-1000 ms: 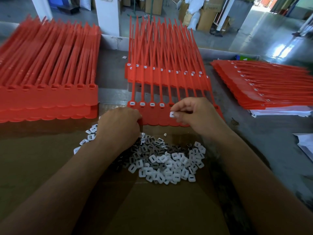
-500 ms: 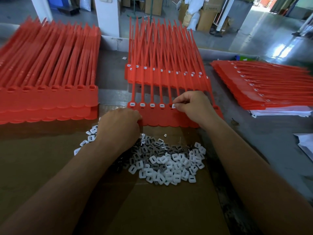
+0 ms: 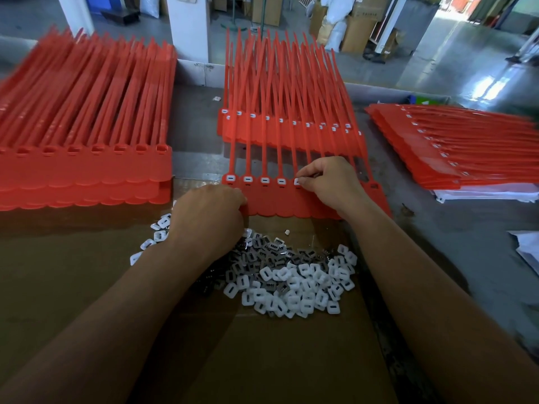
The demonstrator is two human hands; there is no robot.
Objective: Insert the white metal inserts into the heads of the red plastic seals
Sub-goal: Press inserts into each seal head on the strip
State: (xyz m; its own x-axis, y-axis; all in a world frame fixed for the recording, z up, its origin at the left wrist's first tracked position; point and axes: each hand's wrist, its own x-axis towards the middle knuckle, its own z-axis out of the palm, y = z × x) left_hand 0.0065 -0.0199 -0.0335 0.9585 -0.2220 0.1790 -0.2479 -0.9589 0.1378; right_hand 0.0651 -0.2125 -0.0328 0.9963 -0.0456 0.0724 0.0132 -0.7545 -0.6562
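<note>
A strip of joined red seals lies in front of me, its straps running away from me. Several of its heads on the left hold white inserts. My right hand pinches a white insert at the fifth head from the left and presses it in. My left hand lies fingers down at the strip's near left corner, above the pile; its fingertips are hidden. A loose pile of white and grey inserts lies on brown cardboard between my forearms.
A tall stack of red seals with hollow heads fills the left. Behind the strip lies a stack with inserts fitted. Another stack lies at the right on white sheets. White paper pokes in at the right edge.
My right hand has carried the white insert up from the strip's lower part to the fifth head and set it there. The left hand has stayed in place.
</note>
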